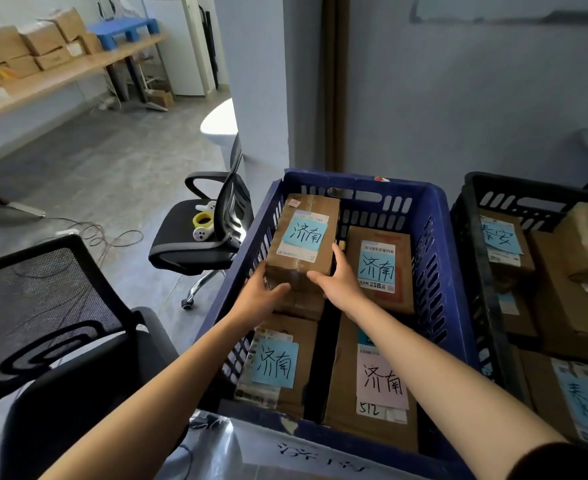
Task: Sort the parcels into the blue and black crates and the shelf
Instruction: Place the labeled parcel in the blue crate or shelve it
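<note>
Forearms (168,386) reach into the blue crate (337,178); left hand (261,299) and right hand (341,282) clasp 1 labelled parcel (303,237) by its near end, apparently resting atop another, beside 3 more.

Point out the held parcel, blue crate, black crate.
held parcel (304,233): head view, blue note on its top face.
blue crate (355,182): head view, far rim.
black crate (528,186): head view, far rim.
</note>
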